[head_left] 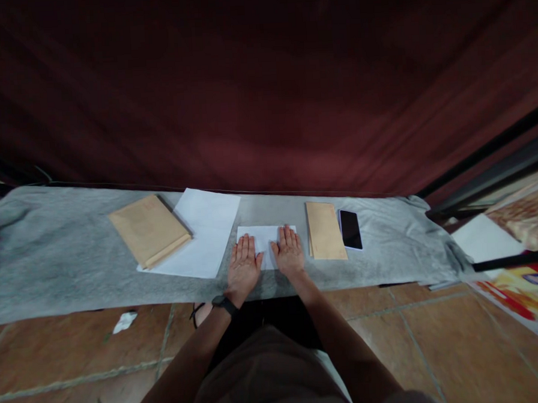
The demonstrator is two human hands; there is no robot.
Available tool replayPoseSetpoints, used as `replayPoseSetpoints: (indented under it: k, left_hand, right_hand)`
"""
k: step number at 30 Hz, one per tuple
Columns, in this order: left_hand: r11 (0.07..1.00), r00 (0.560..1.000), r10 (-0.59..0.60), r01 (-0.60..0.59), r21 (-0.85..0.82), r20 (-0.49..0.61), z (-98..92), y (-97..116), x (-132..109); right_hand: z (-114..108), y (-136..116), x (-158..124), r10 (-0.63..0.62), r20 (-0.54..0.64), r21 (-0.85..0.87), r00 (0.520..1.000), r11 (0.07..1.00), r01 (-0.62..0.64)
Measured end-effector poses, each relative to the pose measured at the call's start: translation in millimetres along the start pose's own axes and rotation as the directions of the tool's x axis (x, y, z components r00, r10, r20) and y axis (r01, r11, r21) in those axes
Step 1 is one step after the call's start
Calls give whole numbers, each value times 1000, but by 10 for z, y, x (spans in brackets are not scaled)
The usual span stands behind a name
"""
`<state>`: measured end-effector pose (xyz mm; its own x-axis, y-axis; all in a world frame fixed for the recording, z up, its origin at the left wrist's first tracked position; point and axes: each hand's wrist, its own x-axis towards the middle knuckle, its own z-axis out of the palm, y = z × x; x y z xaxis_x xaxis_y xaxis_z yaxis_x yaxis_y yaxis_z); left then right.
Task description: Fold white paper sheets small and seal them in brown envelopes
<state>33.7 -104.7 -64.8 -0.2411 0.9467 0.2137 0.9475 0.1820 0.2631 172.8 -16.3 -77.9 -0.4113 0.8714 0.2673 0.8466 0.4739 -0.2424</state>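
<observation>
A small white sheet of paper (pixel 265 241), which looks folded, lies on the grey cloth in front of me. My left hand (pixel 245 263) rests flat on its left part, fingers stretched out and palm down. On its right part my right hand (pixel 288 252) lies flat too, with the thumb pointing inward. Nothing is gripped by either hand. To the left are larger white sheets (pixel 211 228), partly under a stack of brown envelopes (pixel 151 229). Just right of my right hand lie more brown envelopes (pixel 325 231).
A dark-screened phone (pixel 350 229) lies beside the right envelopes. The grey cloth (pixel 73 248) covers a long narrow surface against a dark red curtain (pixel 264 105). A black frame (pixel 496 153) stands at the right. On the tiled floor (pixel 384 334) lies a crumpled white scrap (pixel 124 321).
</observation>
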Motion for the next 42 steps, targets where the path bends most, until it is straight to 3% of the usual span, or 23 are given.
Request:
replayPoseSetpoints:
  k: [5,12,17,23,27,31,34,38,42]
  left_hand:
    - [996,998,64,-65,62,15,-69,19,-249]
    - [994,997,64,-67,85,36,-107,-54,-304]
    - [995,998,55,-56,80,14,-62,-66,-318]
    - [995,998,65,-65,70,-6,-38,-73,-321]
    - [995,998,69,-67,72,-15,-39,-73,-326]
    - [996,998,65,-65,67,-7,-36,-69,-324]
    - [997,998,67,-67,33,4,-53,-73,-318]
    - [996,999,46,-45,-77,4,-96,-101,-319]
    - [949,995,-103,98,-300,-1,-154,-128,-275]
  right_hand:
    - [23,6,-1,-13,-29,-28,999,1000,12]
    - [18,32,-58,-22,-94,-11,995,1000,21]
    - [-42,77,-299,2,-117,-5,993,1000,-2]
    - [-190,185,-715,18,-51,0,999,1000,-18]
    - [-293,197,-873,25,-94,34,995,999,-22]
    - [-334,9,-924,-90,-52,60,995,994,93]
    - [-321,-160,-952,-214,22,74,977,974,212]
    - [-312,-217,-988,-239,31,63,971,970,236]
    - [-324,-169,-992,-243,36,54,969,969,241]
